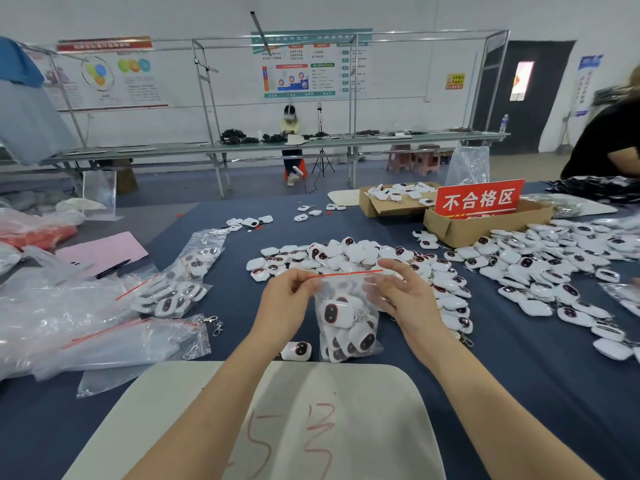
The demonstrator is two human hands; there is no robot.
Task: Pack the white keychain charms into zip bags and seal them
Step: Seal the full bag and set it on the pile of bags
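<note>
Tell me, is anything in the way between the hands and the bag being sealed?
Nothing visible is. The left hand and right hand already pinch the zip bag at either end of its red zip strip. A loose charm lies by the bag's bottom, clear of the strip.

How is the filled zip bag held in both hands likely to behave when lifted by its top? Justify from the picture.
Probably floppy: the zip bag is thin clear film, sagging below the red strip that the left hand and right hand pinch. Likely bottom-heavy, since the charms sit piled low. It may feel slippery, as the film looks glossy.
</note>
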